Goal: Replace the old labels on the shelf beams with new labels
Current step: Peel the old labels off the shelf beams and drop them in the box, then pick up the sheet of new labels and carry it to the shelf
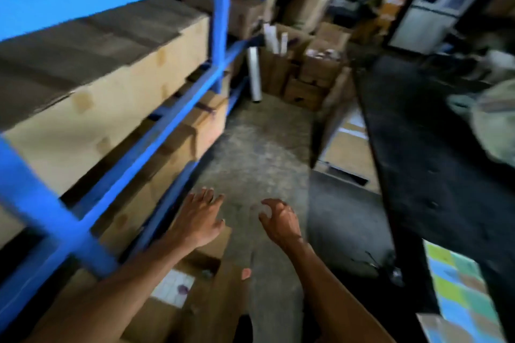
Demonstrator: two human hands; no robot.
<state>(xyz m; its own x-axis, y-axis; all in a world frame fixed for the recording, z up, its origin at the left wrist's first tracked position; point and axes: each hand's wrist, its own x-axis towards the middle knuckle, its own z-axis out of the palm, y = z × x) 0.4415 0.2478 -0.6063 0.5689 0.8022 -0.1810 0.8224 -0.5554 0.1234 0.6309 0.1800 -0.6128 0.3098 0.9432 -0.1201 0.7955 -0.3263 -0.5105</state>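
Observation:
A blue metal shelf rack fills the left side, its beams running away from me. Cardboard boxes sit on its levels. No label shows on the beams in this blurred view. My left hand hovers over the floor near the lowest beam, fingers spread, holding nothing. My right hand is beside it, fingers curled, with something small, pale and blurred at its fingertips; I cannot tell what it is. A sheet of coloured paper squares lies at the lower right on a dark surface.
An open cardboard box sits on the floor below my arms. A bare concrete aisle leads ahead to stacked boxes and a roll of clear film. A dark table lines the right side.

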